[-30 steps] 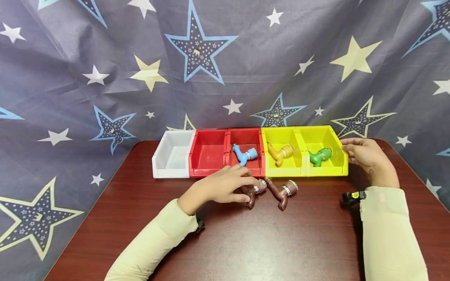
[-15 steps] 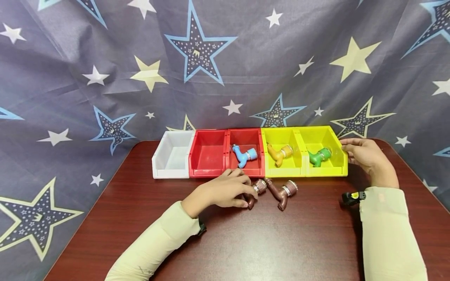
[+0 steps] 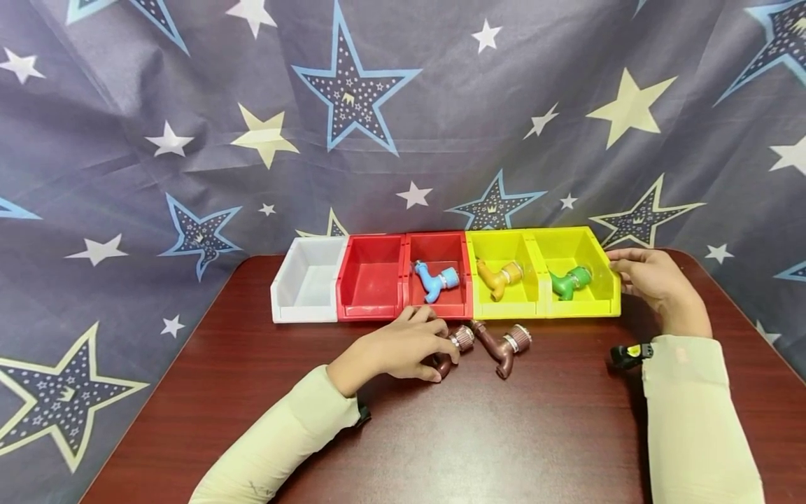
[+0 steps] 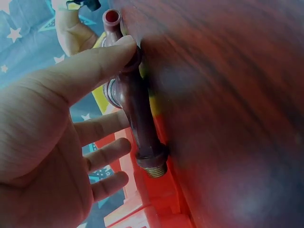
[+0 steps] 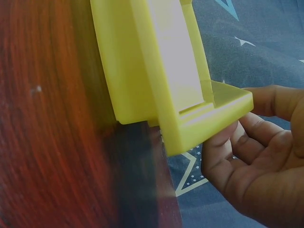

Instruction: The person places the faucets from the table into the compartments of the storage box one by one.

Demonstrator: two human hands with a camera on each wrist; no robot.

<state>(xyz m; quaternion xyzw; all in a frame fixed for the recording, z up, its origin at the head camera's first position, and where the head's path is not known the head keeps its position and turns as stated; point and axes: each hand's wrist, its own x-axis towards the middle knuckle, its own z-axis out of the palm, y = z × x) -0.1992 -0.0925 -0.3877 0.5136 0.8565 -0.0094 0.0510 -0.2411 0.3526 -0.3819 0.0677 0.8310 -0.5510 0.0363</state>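
Observation:
My left hand (image 3: 403, 346) pinches a brown plastic tap (image 4: 137, 109) in front of the red bins. In the left wrist view its thumb lies across the tap's body, near the spout, with the other fingers behind; a threaded brass end (image 4: 156, 170) points down. A second brown tap (image 3: 506, 348) lies on the table just to its right. My right hand (image 3: 661, 283) touches the outer side of the right-end yellow bin (image 5: 166, 95) with its fingers. A green tap (image 3: 571, 282), an orange-yellow tap (image 3: 499, 278) and a blue tap (image 3: 436, 280) lie in separate bins.
The bins stand in a row along the table's back: a white bin (image 3: 305, 313), the red bins (image 3: 371, 309) and the yellow pair. Behind them hangs a dark star-patterned cloth (image 3: 208, 168). The dark red wooden table (image 3: 478, 434) extends toward me.
My left hand has drawn slightly back, and the brown tap's spout end has shifted a little left with it. The right hand stays at the yellow bin.

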